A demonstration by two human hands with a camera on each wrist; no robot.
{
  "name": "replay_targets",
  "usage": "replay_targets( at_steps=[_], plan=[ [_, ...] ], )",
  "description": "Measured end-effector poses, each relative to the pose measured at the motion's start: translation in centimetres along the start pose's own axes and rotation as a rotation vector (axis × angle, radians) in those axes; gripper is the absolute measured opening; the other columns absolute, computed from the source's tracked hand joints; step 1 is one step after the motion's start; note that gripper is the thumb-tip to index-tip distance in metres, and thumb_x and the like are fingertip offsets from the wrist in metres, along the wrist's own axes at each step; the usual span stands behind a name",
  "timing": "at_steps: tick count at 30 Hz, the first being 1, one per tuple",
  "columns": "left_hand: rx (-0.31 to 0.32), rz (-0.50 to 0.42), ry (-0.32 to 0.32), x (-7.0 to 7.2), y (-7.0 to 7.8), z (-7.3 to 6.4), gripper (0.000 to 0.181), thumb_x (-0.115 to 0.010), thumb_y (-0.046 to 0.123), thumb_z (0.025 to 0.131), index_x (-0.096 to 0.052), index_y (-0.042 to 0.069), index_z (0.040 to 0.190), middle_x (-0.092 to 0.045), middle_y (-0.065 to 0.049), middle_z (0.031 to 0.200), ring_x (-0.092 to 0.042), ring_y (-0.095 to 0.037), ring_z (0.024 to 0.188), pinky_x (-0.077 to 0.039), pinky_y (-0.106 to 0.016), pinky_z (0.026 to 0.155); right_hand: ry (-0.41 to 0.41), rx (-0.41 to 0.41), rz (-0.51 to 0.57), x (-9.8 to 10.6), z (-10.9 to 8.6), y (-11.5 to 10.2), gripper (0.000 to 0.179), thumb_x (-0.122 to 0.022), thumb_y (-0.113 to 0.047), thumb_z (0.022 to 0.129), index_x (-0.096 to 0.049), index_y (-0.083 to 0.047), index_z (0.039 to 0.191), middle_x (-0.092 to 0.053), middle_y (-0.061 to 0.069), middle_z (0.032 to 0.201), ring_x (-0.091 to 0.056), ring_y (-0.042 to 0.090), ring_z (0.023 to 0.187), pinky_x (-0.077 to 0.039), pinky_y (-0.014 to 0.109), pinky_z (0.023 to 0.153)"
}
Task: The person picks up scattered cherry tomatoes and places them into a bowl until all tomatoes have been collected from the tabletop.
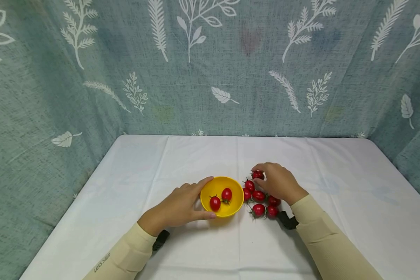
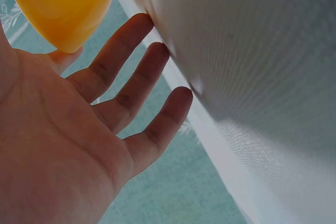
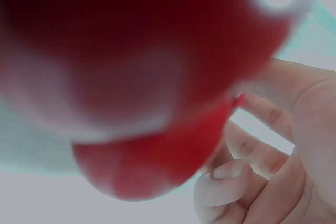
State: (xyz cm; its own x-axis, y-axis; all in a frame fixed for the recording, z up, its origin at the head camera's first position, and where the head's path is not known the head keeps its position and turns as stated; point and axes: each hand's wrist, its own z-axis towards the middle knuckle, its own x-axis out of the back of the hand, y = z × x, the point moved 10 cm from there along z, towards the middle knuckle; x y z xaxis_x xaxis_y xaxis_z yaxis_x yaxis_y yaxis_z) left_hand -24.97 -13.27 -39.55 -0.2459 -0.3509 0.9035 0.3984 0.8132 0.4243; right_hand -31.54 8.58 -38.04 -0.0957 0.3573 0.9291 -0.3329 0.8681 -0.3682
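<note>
A small yellow bowl (image 1: 205,189) stands on the white table with two red cherry tomatoes (image 1: 215,203) inside it. My left hand (image 1: 183,204) holds the bowl from its left side, index finger at the far rim and thumb at the near rim. In the left wrist view the other fingers (image 2: 157,124) spread below the bowl (image 2: 65,9), tips at the cloth. My right hand (image 1: 278,181) pinches a cherry tomato (image 1: 257,175) at the far end of a loose group. In the right wrist view, large blurred tomatoes (image 3: 147,171) partly cover the fingers.
Several more cherry tomatoes (image 1: 258,196) with green stems lie close together right of the bowl, below my right hand and wrist. A white cloth (image 1: 196,155) with fold lines covers the table. A green-blue curtain (image 1: 203,77) with leaf prints hangs behind and at both sides.
</note>
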Motion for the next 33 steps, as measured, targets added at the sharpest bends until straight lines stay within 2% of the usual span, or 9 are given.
replay_targets(
  at_steps=[4, 7, 15, 21, 28, 33],
  plan=[
    [0.001, 0.006, -0.001, 0.0, 0.0, 0.0, 0.103, -0.073, 0.069, 0.076, -0.026, 0.030, 0.159, -0.061, 0.000, 0.138, -0.055, -0.024, 0.110, -0.044, -0.048, 0.100, 0.019, 0.004, 0.002, 0.5, -0.1, -0.5, 0.035, -0.076, -0.024, 0.090, -0.069, -0.013, 0.123, -0.072, 0.007, 0.105, -0.061, 0.020, 0.081, -0.058, 0.035, 0.074],
    [0.001, 0.009, -0.001, 0.0, 0.0, 0.0, 0.103, -0.073, 0.069, 0.076, -0.026, 0.030, 0.159, -0.061, 0.000, 0.138, -0.055, -0.024, 0.110, -0.045, -0.048, 0.100, 0.038, 0.012, 0.001, 0.8, -0.2, -1.0, 0.034, -0.076, -0.025, 0.090, -0.069, -0.015, 0.123, -0.071, 0.005, 0.102, -0.061, 0.019, 0.082, -0.058, 0.036, 0.075],
    [0.002, 0.005, -0.003, 0.0, 0.0, 0.0, 0.102, -0.073, 0.068, 0.077, -0.026, 0.029, 0.159, -0.061, -0.001, 0.139, -0.055, -0.025, 0.112, -0.044, -0.051, 0.099, 0.076, 0.058, 0.000, 1.5, -0.7, -2.3, 0.035, -0.073, -0.024, 0.093, -0.067, -0.015, 0.126, -0.071, 0.007, 0.113, -0.068, 0.027, 0.099, -0.058, 0.045, 0.086],
    [0.004, 0.009, -0.002, 0.1, 0.1, -0.1, 0.102, -0.073, 0.069, 0.077, -0.026, 0.030, 0.159, -0.061, 0.000, 0.139, -0.055, -0.025, 0.113, -0.044, -0.050, 0.100, 0.094, 0.094, 0.013, 2.0, -1.2, -3.4, 0.032, -0.073, -0.022, 0.093, -0.068, -0.016, 0.124, -0.071, 0.005, 0.109, -0.067, 0.025, 0.089, -0.058, 0.041, 0.079],
    [0.003, 0.022, 0.002, 0.1, 0.1, 0.0, 0.102, -0.071, 0.071, 0.077, -0.026, 0.030, 0.158, -0.061, 0.000, 0.139, -0.056, -0.027, 0.115, -0.044, -0.052, 0.099, 0.114, 0.137, 0.020, 2.2, -1.7, -5.0, 0.034, -0.073, -0.023, 0.093, -0.067, -0.018, 0.126, -0.070, 0.004, 0.113, -0.068, 0.026, 0.099, -0.058, 0.044, 0.085],
    [0.001, 0.021, -0.003, 0.1, 0.1, 0.0, 0.101, -0.070, 0.071, 0.077, -0.026, 0.030, 0.159, -0.061, 0.000, 0.138, -0.056, -0.026, 0.115, -0.044, -0.053, 0.099, 0.131, 0.204, 0.040, 2.2, -2.5, -6.6, 0.033, -0.073, -0.023, 0.092, -0.068, -0.019, 0.125, -0.070, 0.002, 0.115, -0.069, 0.024, 0.097, -0.058, 0.043, 0.084]
  ],
)
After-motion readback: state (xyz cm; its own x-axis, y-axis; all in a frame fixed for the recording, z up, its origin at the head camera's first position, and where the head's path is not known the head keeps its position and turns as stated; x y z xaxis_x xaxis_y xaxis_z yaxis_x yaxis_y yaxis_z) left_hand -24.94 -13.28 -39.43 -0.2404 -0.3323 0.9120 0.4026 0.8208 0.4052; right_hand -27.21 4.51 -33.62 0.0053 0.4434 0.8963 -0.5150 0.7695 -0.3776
